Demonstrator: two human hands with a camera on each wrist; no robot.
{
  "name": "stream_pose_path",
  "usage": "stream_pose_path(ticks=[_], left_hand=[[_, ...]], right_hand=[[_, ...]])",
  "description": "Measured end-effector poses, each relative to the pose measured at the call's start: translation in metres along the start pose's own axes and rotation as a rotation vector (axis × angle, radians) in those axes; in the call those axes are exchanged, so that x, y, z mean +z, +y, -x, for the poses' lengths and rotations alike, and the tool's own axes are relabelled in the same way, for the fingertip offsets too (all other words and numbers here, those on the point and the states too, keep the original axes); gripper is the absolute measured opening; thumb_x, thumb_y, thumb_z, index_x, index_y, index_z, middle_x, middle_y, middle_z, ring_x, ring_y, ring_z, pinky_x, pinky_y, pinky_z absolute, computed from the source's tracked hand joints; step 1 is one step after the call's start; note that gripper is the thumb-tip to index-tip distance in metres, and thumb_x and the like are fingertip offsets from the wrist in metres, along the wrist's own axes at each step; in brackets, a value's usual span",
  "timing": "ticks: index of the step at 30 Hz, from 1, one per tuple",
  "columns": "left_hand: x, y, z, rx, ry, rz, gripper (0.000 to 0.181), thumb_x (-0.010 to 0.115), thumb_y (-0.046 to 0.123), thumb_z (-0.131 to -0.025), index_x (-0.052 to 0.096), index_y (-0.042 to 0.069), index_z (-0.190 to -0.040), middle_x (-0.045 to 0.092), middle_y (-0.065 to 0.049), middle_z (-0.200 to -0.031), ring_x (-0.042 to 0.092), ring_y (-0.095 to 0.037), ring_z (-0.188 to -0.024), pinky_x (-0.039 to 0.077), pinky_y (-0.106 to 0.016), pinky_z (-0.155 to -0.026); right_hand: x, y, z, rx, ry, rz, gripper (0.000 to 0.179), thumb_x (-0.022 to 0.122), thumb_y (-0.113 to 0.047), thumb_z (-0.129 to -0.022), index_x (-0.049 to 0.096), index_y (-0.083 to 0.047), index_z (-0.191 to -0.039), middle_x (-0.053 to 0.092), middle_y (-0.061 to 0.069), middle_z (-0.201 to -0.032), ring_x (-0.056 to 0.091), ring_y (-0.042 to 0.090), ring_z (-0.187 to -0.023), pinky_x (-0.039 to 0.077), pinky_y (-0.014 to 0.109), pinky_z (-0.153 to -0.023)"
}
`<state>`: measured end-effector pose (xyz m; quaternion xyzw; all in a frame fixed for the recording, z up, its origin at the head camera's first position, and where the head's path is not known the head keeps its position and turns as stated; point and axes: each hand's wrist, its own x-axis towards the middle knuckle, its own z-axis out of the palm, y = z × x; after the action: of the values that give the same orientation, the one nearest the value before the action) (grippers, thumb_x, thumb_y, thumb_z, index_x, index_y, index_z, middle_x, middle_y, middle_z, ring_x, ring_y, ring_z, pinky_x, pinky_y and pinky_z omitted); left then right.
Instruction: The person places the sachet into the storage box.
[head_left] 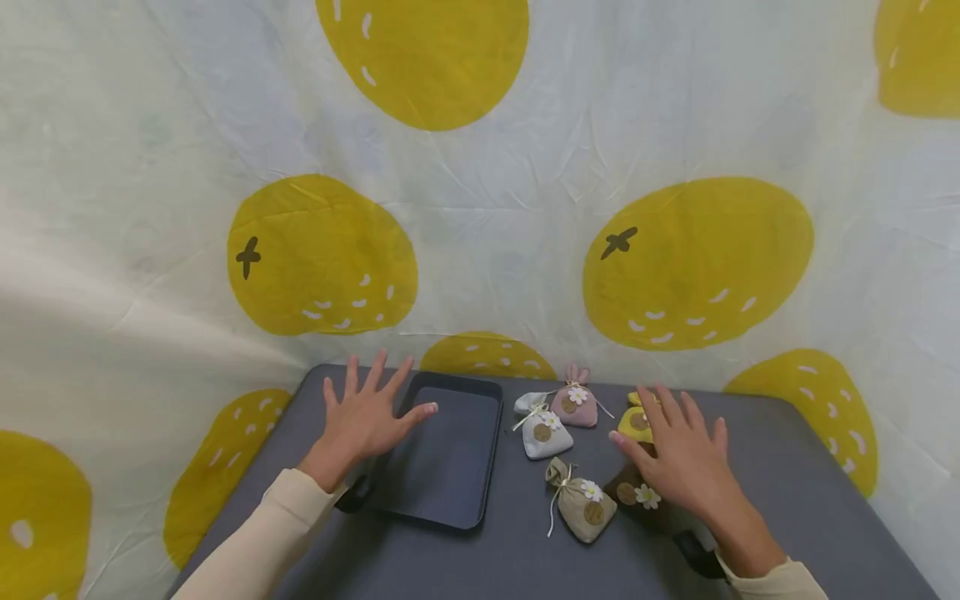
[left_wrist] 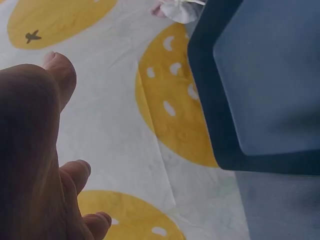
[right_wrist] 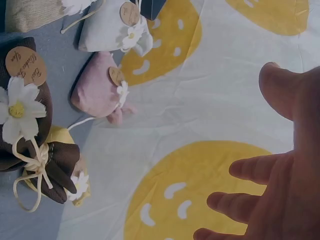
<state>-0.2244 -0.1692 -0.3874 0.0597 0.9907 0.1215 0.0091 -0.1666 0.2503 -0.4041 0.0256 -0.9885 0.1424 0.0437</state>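
Observation:
My left hand (head_left: 365, 421), fingers spread, hovers over the left edge of a dark rectangular tray (head_left: 450, 450) and holds nothing. The right hand (head_left: 686, 458) is spread too, above a brown drawstring pouch (head_left: 633, 492) that it partly hides; nothing is in its grasp. Behind that hand lies a yellow pouch (head_left: 634, 425), also partly covered. Between tray and right hand lie a white pouch (head_left: 546, 435), a pink pouch (head_left: 576, 408) and a beige pouch (head_left: 583, 508). Each carries a daisy and a round tag. In the right wrist view the brown pouch (right_wrist: 42, 120) shows its tied cord.
The pouches and tray stand on a grey table (head_left: 517, 558) with rounded far corners. A white cloth (head_left: 495, 250) printed with large yellow fruit hangs right behind the table and along its sides.

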Motion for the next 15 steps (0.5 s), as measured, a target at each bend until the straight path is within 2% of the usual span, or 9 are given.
stream_pose_path(ticks=[6,15], left_hand=[[0.002,-0.005,0.001,-0.004,0.009,0.002,0.093,0.045,0.084,-0.092,0.015,0.037,-0.167,0.001,-0.012,-0.177,-0.011,-0.051,-0.16,-0.01,-0.081,-0.119],[0.007,-0.019,0.002,-0.016,0.025,0.023,0.094,0.044,0.085,-0.092,0.017,0.035,-0.167,0.002,-0.014,-0.177,-0.01,-0.053,-0.159,-0.008,-0.08,-0.12]], right_hand=[[0.001,0.004,0.001,0.008,-0.011,0.003,0.098,0.047,-0.076,-0.098,0.023,-0.009,-0.165,0.022,0.028,-0.168,0.014,0.06,-0.15,0.004,0.09,-0.107],[0.002,0.01,0.001,0.017,-0.026,0.005,0.097,0.049,-0.074,-0.098,0.026,-0.007,-0.164,0.021,0.031,-0.168,0.016,0.062,-0.148,0.005,0.09,-0.105]])
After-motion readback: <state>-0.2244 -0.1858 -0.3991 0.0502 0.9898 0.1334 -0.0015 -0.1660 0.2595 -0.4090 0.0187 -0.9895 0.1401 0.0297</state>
